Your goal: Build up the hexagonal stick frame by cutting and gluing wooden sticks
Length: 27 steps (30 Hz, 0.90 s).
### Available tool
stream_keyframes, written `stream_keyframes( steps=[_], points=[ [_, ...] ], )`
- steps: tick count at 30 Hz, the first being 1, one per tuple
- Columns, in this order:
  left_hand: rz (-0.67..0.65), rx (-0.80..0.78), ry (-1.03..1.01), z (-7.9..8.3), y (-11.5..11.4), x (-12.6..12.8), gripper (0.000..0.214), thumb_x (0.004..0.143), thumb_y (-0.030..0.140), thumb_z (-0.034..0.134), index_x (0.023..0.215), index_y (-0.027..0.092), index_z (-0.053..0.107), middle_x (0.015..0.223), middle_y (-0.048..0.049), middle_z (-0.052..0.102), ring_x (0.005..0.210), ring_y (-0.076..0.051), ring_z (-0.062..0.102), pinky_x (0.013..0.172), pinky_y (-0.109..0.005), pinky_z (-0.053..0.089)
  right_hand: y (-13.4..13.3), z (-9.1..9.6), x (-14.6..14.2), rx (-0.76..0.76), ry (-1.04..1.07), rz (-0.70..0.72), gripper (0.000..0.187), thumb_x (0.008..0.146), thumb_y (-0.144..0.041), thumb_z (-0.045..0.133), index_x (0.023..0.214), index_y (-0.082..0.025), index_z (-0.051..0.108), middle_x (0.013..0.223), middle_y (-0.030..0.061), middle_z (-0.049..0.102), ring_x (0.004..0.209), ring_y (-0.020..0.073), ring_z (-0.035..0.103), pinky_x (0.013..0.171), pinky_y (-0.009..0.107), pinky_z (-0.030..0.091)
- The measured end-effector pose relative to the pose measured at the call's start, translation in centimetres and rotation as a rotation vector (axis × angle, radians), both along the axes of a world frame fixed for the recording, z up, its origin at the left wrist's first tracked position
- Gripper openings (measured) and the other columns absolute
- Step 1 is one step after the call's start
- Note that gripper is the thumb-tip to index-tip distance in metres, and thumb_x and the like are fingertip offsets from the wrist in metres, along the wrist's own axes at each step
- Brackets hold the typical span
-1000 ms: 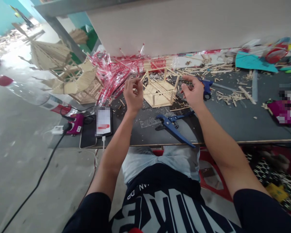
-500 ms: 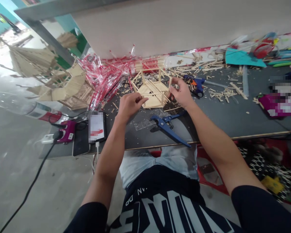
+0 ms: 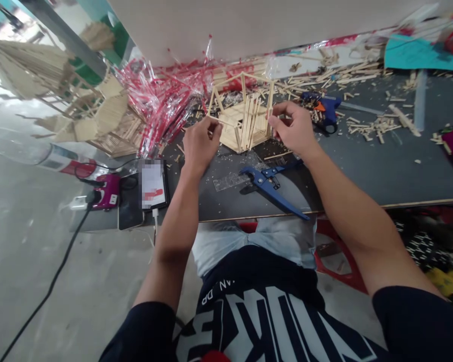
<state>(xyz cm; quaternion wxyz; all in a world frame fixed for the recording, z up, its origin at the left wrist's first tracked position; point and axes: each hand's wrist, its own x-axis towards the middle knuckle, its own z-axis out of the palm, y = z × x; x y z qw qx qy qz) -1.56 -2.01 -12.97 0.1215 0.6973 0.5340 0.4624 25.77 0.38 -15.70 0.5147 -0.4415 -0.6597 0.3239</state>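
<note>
A small six-sided frame [image 3: 232, 134] built of thin wooden sticks, with a flat slatted base and upright posts, stands on the dark table in front of me. My left hand [image 3: 202, 143] is closed at its left side, thumb and forefinger pinching a stick of it. On the other side my right hand [image 3: 295, 129] grips a corner post between thumb and fingers. Several loose-looking sticks [image 3: 251, 120] lean across the base inside. Just nearer to me lies a blue hand cutter [image 3: 274, 191], beside a clear ruler [image 3: 230, 182].
A blue glue gun [image 3: 327, 111] lies right of my right hand, amid stick offcuts [image 3: 375, 129]. Red-and-clear plastic wrappers [image 3: 154, 105] heap up at the back left, near a larger stick model [image 3: 105, 110]. A phone [image 3: 153, 186] and a purple power strip [image 3: 107, 191] lie at left.
The frame has turned and tipped between my hands, so its posts and inner sticks now show at another angle. Both hands stay on it. The camera view has shifted.
</note>
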Motion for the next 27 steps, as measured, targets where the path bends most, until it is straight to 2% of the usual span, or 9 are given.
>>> stream_keyframes(
  steps=[3, 6, 9, 12, 17, 21, 27],
  points=[
    [-0.036, 0.034, -0.032, 0.8, -0.6, 0.4, 0.014, 0.085, 0.036, 0.08, 0.083, 0.025, 0.07, 0.074, 0.0, 0.07, 0.064, -0.014, 0.059, 0.07, -0.028, 0.049, 0.0, -0.1, 0.2, 0.0, -0.026, 0.018, 0.054, 0.083, -0.074, 0.071, 0.102, -0.023, 0.071, 0.096, 0.0088, 0.074, 0.081, 0.023, 0.075, 0.06, 0.036, 0.061],
    [-0.089, 0.046, -0.012, 1.3, -1.1, 0.5, 0.015, 0.086, 0.038, 0.08, 0.092, 0.026, 0.074, 0.074, 0.0007, 0.07, 0.062, -0.013, 0.06, 0.068, -0.027, 0.05, 0.1, -0.2, 0.3, -0.001, -0.033, 0.018, 0.052, 0.084, -0.071, 0.073, 0.102, -0.023, 0.071, 0.098, 0.0088, 0.074, 0.081, 0.0225, 0.074, 0.061, 0.036, 0.062],
    [-0.185, 0.076, 0.082, 1.4, -1.3, 0.7, 0.021, 0.088, 0.039, 0.078, 0.105, 0.027, 0.076, 0.077, 0.001, 0.072, 0.06, -0.011, 0.062, 0.066, -0.026, 0.052, -0.2, 0.1, 0.3, -0.017, -0.035, 0.006, 0.047, 0.084, -0.066, 0.075, 0.102, -0.023, 0.07, 0.098, 0.0087, 0.073, 0.076, 0.0207, 0.072, 0.058, 0.036, 0.061],
    [-0.239, 0.121, 0.12, 1.0, -1.2, 0.9, 0.021, 0.092, 0.036, 0.075, 0.11, 0.026, 0.078, 0.083, -0.0007, 0.076, 0.063, -0.011, 0.065, 0.066, -0.025, 0.053, -0.6, 0.6, 0.1, -0.043, -0.045, -0.019, 0.04, 0.086, -0.059, 0.076, 0.101, -0.023, 0.068, 0.096, 0.008, 0.072, 0.073, 0.0191, 0.07, 0.058, 0.036, 0.06],
    [-0.229, 0.129, 0.137, 0.5, -1.0, 1.4, 0.019, 0.098, 0.034, 0.068, 0.109, 0.023, 0.079, 0.091, -0.0028, 0.079, 0.075, -0.012, 0.071, 0.07, -0.023, 0.054, -1.0, 1.1, -0.1, -0.066, -0.072, -0.028, 0.027, 0.089, -0.047, 0.075, 0.101, -0.024, 0.066, 0.096, 0.0073, 0.07, 0.071, 0.0186, 0.068, 0.06, 0.037, 0.059],
    [-0.252, 0.153, 0.126, 0.5, -1.1, 1.6, 0.017, 0.099, 0.031, 0.067, 0.107, 0.022, 0.079, 0.093, -0.0032, 0.08, 0.079, -0.012, 0.073, 0.071, -0.023, 0.054, -1.1, 1.2, -0.3, -0.063, -0.065, -0.029, 0.019, 0.089, -0.037, 0.073, 0.099, -0.024, 0.065, 0.095, 0.0056, 0.069, 0.065, 0.0155, 0.064, 0.058, 0.036, 0.057],
    [-0.235, 0.172, 0.156, 0.4, -1.5, 2.0, 0.019, 0.096, 0.029, 0.071, 0.112, 0.021, 0.076, 0.09, -0.0021, 0.08, 0.07, -0.01, 0.071, 0.068, -0.022, 0.054, -1.3, 1.7, -0.3, -0.082, -0.068, -0.038, 0.015, 0.086, -0.033, 0.072, 0.095, -0.024, 0.064, 0.093, 0.005, 0.07, 0.058, 0.0129, 0.059, 0.055, 0.034, 0.055]
  ],
)
